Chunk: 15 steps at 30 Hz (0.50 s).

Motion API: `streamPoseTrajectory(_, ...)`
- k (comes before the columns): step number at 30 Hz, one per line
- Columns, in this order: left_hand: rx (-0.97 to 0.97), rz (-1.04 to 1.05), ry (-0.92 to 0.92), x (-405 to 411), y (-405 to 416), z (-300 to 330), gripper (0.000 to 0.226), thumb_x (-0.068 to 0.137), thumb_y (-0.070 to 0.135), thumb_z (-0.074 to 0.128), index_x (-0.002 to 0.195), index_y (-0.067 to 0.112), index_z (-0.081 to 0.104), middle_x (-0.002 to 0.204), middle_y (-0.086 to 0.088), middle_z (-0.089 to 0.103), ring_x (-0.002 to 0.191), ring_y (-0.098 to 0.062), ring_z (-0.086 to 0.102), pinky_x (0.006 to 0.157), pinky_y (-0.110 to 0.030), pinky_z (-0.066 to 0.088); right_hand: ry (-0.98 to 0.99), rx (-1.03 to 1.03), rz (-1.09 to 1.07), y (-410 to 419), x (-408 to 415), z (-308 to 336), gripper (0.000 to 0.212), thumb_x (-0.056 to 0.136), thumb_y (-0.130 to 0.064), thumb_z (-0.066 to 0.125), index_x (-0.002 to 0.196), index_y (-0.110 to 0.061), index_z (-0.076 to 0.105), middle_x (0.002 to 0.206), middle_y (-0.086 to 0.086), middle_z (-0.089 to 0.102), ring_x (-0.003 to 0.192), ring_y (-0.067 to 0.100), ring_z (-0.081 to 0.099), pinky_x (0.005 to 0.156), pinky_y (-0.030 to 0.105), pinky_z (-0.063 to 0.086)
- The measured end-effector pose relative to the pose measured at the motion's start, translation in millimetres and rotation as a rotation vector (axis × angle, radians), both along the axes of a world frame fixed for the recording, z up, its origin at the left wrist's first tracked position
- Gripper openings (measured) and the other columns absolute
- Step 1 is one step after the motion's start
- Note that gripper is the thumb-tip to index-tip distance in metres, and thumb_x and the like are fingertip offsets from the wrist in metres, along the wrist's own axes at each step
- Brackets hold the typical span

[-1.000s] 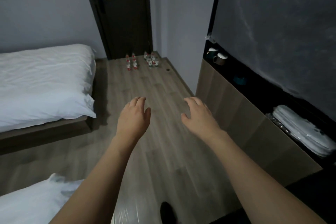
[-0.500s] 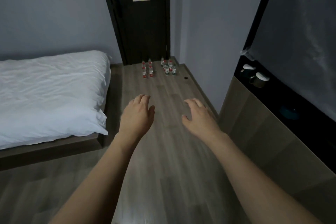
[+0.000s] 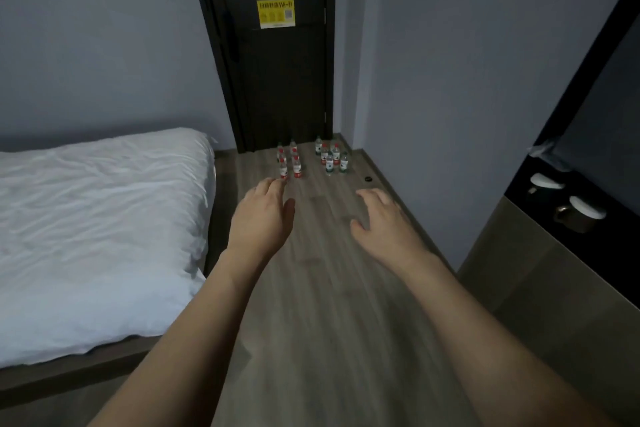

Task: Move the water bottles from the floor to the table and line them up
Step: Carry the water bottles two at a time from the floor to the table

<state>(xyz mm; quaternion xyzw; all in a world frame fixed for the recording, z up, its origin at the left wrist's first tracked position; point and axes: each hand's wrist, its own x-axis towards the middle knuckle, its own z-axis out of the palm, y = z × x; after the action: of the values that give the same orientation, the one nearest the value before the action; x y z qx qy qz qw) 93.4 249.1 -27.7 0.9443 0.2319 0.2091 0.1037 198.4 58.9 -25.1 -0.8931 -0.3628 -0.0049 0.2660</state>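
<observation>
- My left hand (image 3: 260,215) is stretched out ahead of me, palm down, fingers loose and holding nothing.
- My right hand (image 3: 384,218) is out beside it, a gap of bare floor between the two, fingers spread and relaxed, also holding nothing.
- Below both is the grey-brown wood-plank floor (image 3: 322,305); neither hand touches it, as far as I can tell.
- The small clear plastic water bottles stand upright at the far end of that floor, in front of the dark door (image 3: 277,80), well beyond my fingertips.
- They sit in two clusters: a left cluster with red labels (image 3: 289,160) and a right cluster with green labels (image 3: 330,156), apart from each other.
- None has reached a surface yet, so I judge the task to be at its start.
- I expect them to be light, thin-walled and a little slick; a firm squeeze would dent them, so I would take each round the labelled middle.
- They stand close together, so reaching into a cluster could knock a neighbour over.
- The label print is too small to read.
- The yellow notice (image 3: 275,13) on the door reads "Wi-Fi" at the end of its top line; the rest is too blurred.
- A bed with a white duvet (image 3: 97,225) fills the left.
- On the right, a dark recessed shelf (image 3: 595,253) holds cups with white lids (image 3: 585,213).
</observation>
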Motion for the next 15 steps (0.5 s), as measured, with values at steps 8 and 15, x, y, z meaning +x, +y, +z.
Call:
streamPoseTrajectory(8,-0.067,-0.043,0.054,90,101,-23,0.049,0.1,0.035,0.048,0.144,0.012,0.045,0.143,-0.009,0.051,0.126,-0.027,0.052,0.104,-0.041,0.045,0.046,-0.035,-0.025,104,89,-18,0.056,0.089,-0.027,0.056,0.141,-0.013,0.041,0.143,0.005,0.041,0.13,0.025,0.041,0.109,0.034,0.033)
streamPoseTrajectory(15,-0.06,-0.054,0.076,215,198,-44,0.048,0.1,0.032,0.05,0.143,0.011,0.046,0.142,-0.011,0.052,0.125,-0.029,0.052,0.102,-0.041,0.045,0.078,-0.014,-0.026,197,215,-42,0.056,0.091,-0.028,0.055,0.143,-0.013,0.039,0.143,0.004,0.041,0.13,0.023,0.041,0.11,0.037,0.034)
